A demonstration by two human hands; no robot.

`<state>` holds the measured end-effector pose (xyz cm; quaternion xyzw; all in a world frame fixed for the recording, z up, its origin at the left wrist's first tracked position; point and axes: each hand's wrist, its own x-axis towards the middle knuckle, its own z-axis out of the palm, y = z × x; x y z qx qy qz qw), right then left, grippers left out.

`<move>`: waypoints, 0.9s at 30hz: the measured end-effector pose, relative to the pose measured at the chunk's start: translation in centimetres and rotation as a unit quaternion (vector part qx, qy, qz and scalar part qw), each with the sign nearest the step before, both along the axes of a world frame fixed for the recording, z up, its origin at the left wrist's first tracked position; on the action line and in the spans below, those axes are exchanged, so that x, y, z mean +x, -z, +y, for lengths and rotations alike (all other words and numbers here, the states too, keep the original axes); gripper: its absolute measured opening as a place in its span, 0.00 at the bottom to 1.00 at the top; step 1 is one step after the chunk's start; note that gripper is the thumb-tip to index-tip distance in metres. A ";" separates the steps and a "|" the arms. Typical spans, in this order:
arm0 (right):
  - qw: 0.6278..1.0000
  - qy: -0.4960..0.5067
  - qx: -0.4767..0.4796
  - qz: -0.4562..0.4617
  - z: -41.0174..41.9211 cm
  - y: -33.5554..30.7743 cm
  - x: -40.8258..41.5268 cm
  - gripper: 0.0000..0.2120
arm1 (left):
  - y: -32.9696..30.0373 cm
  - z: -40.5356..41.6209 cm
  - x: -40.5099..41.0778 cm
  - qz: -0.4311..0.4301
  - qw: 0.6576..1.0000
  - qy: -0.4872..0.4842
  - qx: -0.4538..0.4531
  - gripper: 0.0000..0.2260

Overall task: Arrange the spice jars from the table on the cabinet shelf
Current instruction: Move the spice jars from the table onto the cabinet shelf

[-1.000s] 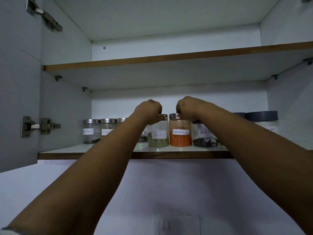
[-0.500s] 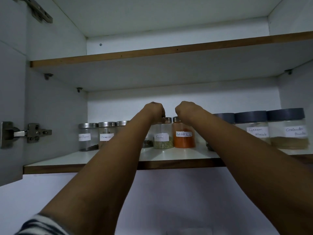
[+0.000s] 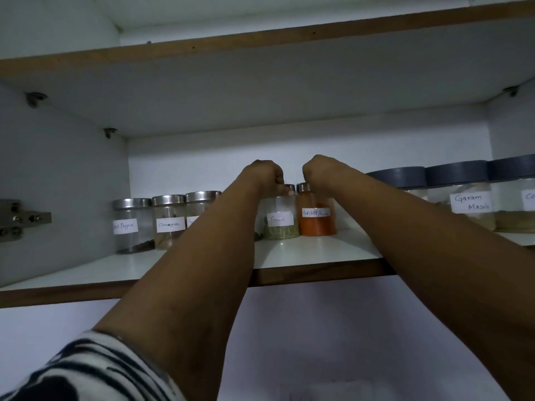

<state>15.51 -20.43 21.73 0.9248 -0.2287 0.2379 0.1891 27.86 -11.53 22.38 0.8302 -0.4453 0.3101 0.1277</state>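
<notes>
Clearly the placing step is in hand: both arms reach deep onto the shelf (image 3: 289,256), each hand on the lid of a jar standing upright on it. The left hand (image 3: 262,176) has its grip closed over the top of the fennel jar (image 3: 280,218), a fingertip showing at the lid's edge. The right hand (image 3: 321,172) is curled over the lid of the chilli jar (image 3: 317,218); it looks to be holding it, though the fingers are turned away and I cannot tell how firmly. The two jars stand just beside each other, labels forward, near the back of the shelf.

Next, I judge, the jars need only a small nudge into line with the row, then both grips must let go straight upward so that neither jar tips against its neighbour.

Much is hidden. The left forearm covers part of the third steel-lidded jar beyond the pepper jar (image 3: 131,224) and cinnamon jar (image 3: 169,221), and another jar behind it shows only a sliver. The right forearm hides most of one grey-lidded jar (image 3: 396,176); the garam masala jar (image 3: 463,198) is plain, but the last jar to the right is cut off by the frame. No bench is in view, so how many jars remain cannot be told.
</notes>
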 end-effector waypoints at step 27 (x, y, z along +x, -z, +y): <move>0.998 -0.027 0.050 -0.035 -1.6 0.9 0.8 0.26 | 0.3 5.1 2.5 0.107 0.994 -0.011 -0.037 0.19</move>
